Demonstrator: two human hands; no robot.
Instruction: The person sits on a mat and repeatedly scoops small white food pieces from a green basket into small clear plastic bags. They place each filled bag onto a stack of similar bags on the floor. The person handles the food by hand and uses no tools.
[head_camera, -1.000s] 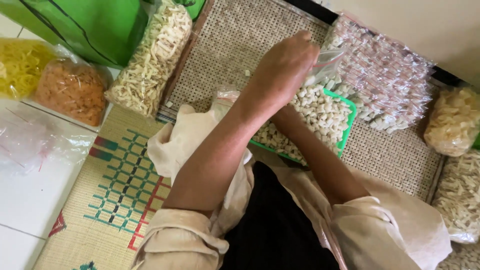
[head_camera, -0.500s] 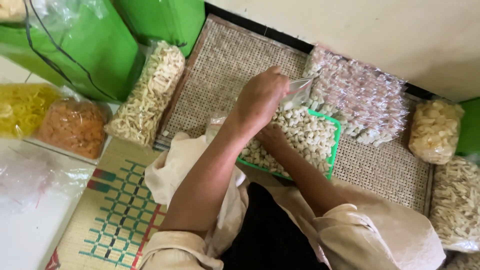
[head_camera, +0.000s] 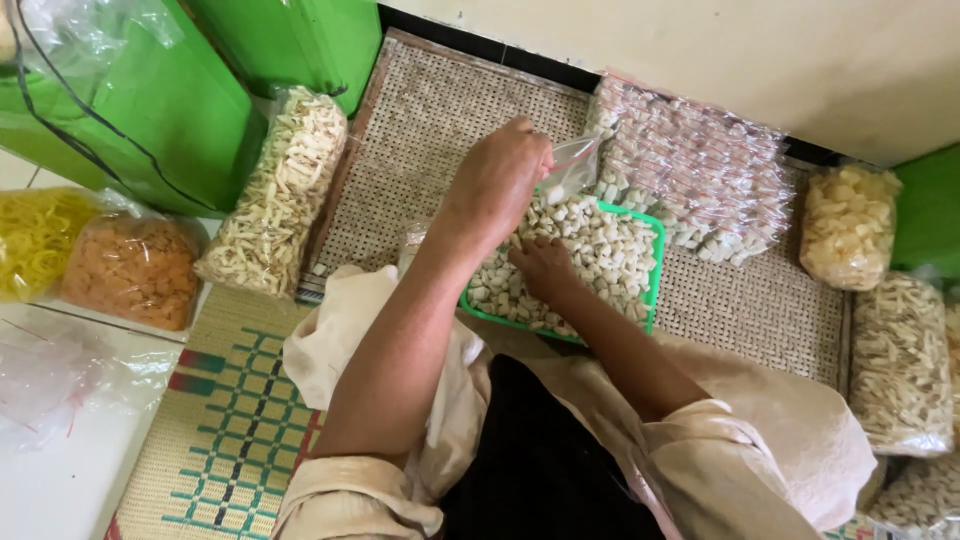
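Woven rattan, tight and pale brown, forms a large flat tray (head_camera: 430, 130) lying on the floor against a cream wall, with a patterned straw mat (head_camera: 215, 430) of green and red grids beside it. On the tray sits a green plastic basket (head_camera: 655, 262), shallow and rectangular, heaped with small pale, blocky snack pieces (head_camera: 600, 245).

The left hand (head_camera: 500, 180) hovers over the basket's far edge, its fingers (head_camera: 535, 160) pinched on the mouth of a small clear plastic bag (head_camera: 572, 165) that hangs slack and glossy just above the pieces. The right hand (head_camera: 545, 268) rests palm down in the heap; its fingers are buried among the pieces, so whether they are apart or closed cannot be told.

Just behind the basket lies a stack of sealed clear packets (head_camera: 700, 170) holding the same pale pieces, crinkly and shiny. At the tray's left edge leans a long bag of thin cream-coloured sticks (head_camera: 275, 200). Further left sit a bag of orange crisps (head_camera: 130, 270) and a bag of yellow rings (head_camera: 35, 240), beside tall green bags (head_camera: 170, 120). To the right stand a bag of pale yellow chips (head_camera: 845, 225) and another bag of sticks (head_camera: 900, 365).
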